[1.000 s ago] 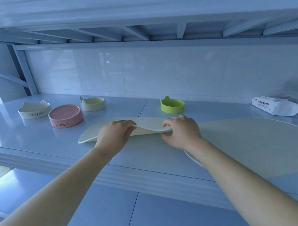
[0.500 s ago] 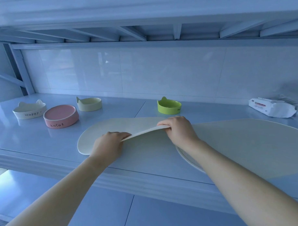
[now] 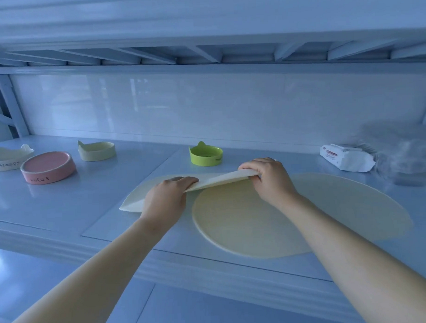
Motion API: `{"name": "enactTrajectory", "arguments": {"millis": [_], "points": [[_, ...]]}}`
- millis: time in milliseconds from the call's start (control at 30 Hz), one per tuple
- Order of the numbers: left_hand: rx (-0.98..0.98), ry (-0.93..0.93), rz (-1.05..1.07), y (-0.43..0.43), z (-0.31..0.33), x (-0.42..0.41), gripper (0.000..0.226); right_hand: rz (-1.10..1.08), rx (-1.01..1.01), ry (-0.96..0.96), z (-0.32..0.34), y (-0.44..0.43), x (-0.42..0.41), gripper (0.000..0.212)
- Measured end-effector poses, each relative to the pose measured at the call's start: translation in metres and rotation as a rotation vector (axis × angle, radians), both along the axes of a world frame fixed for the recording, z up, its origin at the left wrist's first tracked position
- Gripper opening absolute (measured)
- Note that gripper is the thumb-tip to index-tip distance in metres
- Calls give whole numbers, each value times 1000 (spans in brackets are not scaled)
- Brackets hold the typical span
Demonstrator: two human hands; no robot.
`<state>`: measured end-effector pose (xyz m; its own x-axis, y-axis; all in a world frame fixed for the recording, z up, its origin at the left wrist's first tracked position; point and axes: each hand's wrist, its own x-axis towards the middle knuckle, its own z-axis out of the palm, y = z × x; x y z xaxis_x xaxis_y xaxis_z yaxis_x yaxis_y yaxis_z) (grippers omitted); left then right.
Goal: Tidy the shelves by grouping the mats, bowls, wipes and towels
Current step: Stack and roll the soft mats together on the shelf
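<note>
On the shelf (image 3: pixel 64 215) a flat mat (image 3: pixel 233 221) lies front and centre. A lifted mat (image 3: pixel 217 180) overlaps its 10 o'clock edge, with a lone bowl (image 3: pixel 205 154) behind at 12. Three bowls (image 3: pixel 48 167) cluster at that mat's 9 to 10 o'clock. A wipes pack (image 3: pixel 347 158) sits at the flat mat's 1 o'clock, touching a bag (image 3: pixel 405 152) at 2
</note>
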<state>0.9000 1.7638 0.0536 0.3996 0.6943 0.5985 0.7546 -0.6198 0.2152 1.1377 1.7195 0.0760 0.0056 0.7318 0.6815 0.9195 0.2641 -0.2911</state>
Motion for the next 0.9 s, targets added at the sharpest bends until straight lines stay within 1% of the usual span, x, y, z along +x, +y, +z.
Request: {"name": "enactTrajectory", "arguments": {"millis": [167, 267, 433, 533, 667, 767, 833, 900], "points": [[23, 37, 2, -35, 9, 76, 50, -56, -57, 4, -10, -37, 79, 37], [15, 81, -44, -55, 4, 120, 51, -96, -80, 35, -16, -58, 122, 36], [-58, 168, -161, -78, -17, 177, 54, -159, -182, 15, -31, -89, 181, 32], [-149, 235, -250, -83, -26, 203, 56, -199, -242, 56, -35, -103, 205, 30], [-205, 289, -256, -82, -36, 219, 55, -208, -398, 144, -42, -117, 222, 32], [-189, 244, -236, -85, -38, 216, 54, -206, -484, 154, -46, -121, 223, 30], [-184, 165, -220, -91, -37, 213, 66, -198, -510, 138, -46, -122, 219, 28], [-170, 82, -182, -97, -38, 211, 67, -185, -525, 113, -45, -123, 215, 26]]}}
